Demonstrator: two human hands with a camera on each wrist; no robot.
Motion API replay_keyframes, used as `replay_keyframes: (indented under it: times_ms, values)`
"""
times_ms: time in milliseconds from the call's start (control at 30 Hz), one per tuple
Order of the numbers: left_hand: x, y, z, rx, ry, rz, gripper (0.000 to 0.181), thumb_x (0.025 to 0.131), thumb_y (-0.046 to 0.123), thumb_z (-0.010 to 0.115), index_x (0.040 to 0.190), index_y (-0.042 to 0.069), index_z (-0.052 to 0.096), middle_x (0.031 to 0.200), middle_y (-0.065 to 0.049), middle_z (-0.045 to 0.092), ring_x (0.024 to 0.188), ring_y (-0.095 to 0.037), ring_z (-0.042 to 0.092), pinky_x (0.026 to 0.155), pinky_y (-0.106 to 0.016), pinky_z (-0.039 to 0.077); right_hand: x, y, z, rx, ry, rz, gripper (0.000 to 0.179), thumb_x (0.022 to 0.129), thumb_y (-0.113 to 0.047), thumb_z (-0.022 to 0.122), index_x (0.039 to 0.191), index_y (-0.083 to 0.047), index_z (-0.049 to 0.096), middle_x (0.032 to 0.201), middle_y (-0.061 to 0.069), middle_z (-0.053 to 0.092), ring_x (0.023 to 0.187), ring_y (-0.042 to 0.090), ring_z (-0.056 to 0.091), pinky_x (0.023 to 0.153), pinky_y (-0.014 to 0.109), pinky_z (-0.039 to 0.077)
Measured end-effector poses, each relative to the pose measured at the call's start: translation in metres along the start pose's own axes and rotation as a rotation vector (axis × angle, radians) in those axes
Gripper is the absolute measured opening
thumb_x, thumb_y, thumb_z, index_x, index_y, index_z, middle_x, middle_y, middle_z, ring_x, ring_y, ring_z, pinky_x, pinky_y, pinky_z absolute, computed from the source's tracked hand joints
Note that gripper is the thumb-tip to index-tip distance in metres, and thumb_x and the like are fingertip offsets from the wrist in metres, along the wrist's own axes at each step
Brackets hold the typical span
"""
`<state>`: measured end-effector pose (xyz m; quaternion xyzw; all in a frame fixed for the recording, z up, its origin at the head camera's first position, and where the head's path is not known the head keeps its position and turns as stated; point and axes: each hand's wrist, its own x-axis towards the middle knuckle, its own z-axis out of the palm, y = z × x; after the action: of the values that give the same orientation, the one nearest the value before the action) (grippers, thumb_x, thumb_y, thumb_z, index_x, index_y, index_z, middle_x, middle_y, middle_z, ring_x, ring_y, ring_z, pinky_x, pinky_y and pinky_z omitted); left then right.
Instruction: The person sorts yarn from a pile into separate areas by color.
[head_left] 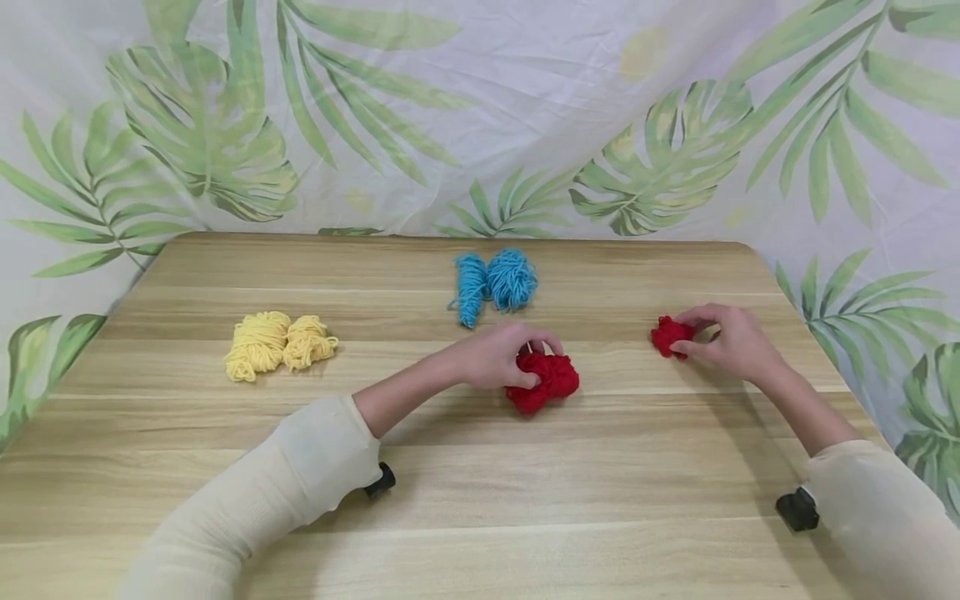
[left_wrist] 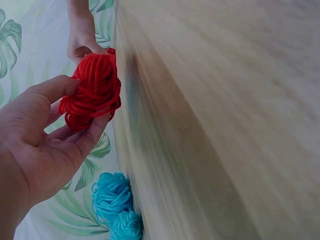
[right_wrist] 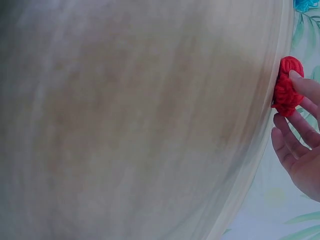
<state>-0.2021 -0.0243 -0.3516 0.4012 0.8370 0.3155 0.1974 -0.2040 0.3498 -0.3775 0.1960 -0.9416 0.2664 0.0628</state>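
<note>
Near the middle of the table, my left hand [head_left: 498,357] grips a lobed bundle of red yarn [head_left: 561,377] between thumb and fingers. In the left wrist view the thumb lies on one side of its wound strands and the fingers on the other. My right hand [head_left: 731,340] pinches a smaller clump of red yarn [head_left: 663,337] at the right side of the table. Thumb and fingertips meet its right side; the right wrist view shows the other fingers of the right hand [right_wrist: 305,162] loosely bent below the red yarn.
Two blue yarn bundles, one long [head_left: 470,290] and one round [head_left: 512,280], lie at the back middle. Left of my hands lie two yellow yarn bundles [head_left: 257,346], touching each other. The wooden table [head_left: 480,533] meets a leaf-patterned cloth [head_left: 525,92] behind it.
</note>
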Motion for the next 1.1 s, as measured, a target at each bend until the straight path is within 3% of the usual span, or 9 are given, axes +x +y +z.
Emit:
replay_keyframes:
  times_ms: [300, 567, 1100]
  values:
    - [0.018, 0.004, 0.000, -0.047, 0.076, -0.006, 0.042, 0.092, 0.003, 0.074, 0.133, 0.002, 0.064, 0.122, -0.016, 0.068, 0.111, -0.025, 0.062, 0.085, -0.024, 0.056, 0.001, -0.001, 0.001, 0.008, 0.001, 0.027, 0.028, 0.078, 0.000, 0.088, 0.102, 0.007, 0.076, 0.093, 0.020, 0.075, 0.085, 0.036, 0.071, 0.065, 0.014, 0.051]
    - [0.032, 0.010, 0.003, -0.081, 0.110, -0.046, 0.037, 0.093, 0.002, 0.073, 0.129, 0.004, 0.067, 0.120, -0.016, 0.069, 0.109, -0.025, 0.062, 0.084, -0.025, 0.056, 0.002, -0.003, 0.002, 0.015, -0.019, 0.081, 0.028, 0.080, 0.003, 0.085, 0.105, 0.009, 0.075, 0.095, 0.024, 0.075, 0.089, 0.039, 0.071, 0.066, 0.011, 0.049]
    - [0.057, 0.002, 0.010, -0.161, 0.188, -0.055, 0.033, 0.091, 0.002, 0.075, 0.124, 0.002, 0.068, 0.118, -0.018, 0.070, 0.109, -0.028, 0.064, 0.081, -0.025, 0.057, 0.003, -0.005, 0.002, -0.010, -0.033, 0.084, 0.026, 0.080, 0.002, 0.085, 0.104, 0.008, 0.076, 0.093, 0.022, 0.076, 0.087, 0.037, 0.072, 0.066, 0.014, 0.048]
